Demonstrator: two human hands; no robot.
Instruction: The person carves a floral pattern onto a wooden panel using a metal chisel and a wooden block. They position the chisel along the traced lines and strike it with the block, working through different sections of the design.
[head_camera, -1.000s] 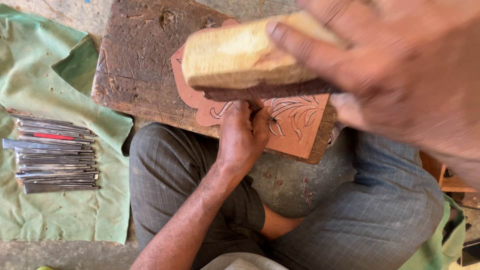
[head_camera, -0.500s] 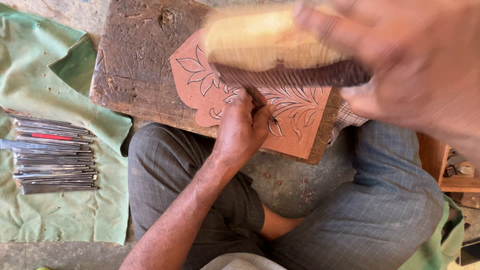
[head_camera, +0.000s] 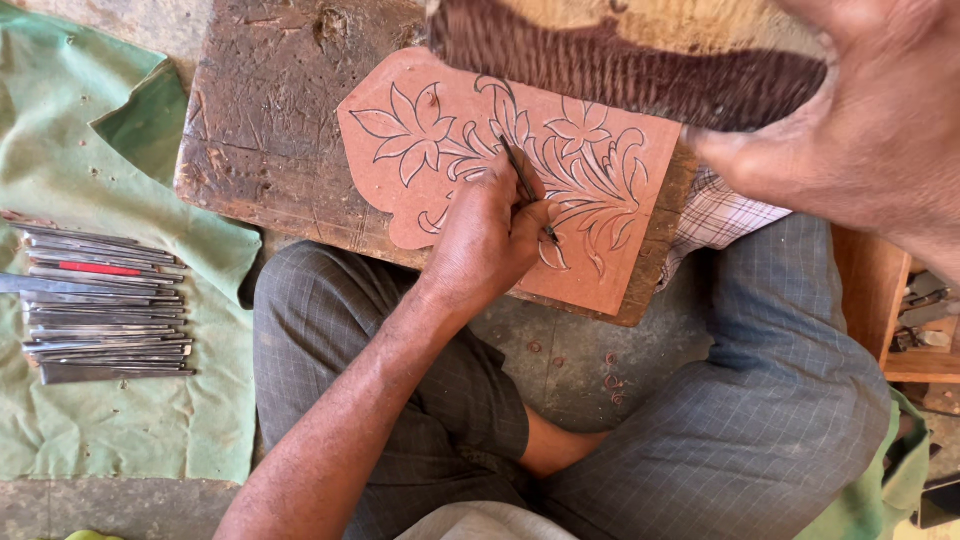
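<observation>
- Reddish-brown board (head_camera: 610, 250) with a carved flower-and-leaf pattern lies flat on a worn, scarred wooden tabletop (head_camera: 270, 130), toward that slab's 4 o'clock corner
- Left hand (head_camera: 490, 240) rests on the board near its middle, fingers closed around a thin dark chisel (head_camera: 522, 180)
- Chisel leans up toward 11 o'clock from the hand, and its lower end touches the carved lines just at the hand's 3 o'clock side
- Right hand (head_camera: 880, 130) is close to the camera at the 1 o'clock corner of the view, blurred, gripping a pale wooden mallet (head_camera: 640, 50)
- Mallet stretches across the top edge toward 11 o'clock from that hand; its underside is dark and rough, and it is raised above the board, apart from the chisel
- Green cloth (head_camera: 110, 430) is spread at 9 o'clock of the person's knees, well apart from the board
- On the cloth lies a tidy row of metal carving tools (head_camera: 100, 320), side by side, one with a red stretch on it
- Grey checked trousers (head_camera: 760, 420) cover the crossed legs below the tabletop, at 6 o'clock of the board
- Small curled shavings (head_camera: 610, 375) lie on the floor between the legs
</observation>
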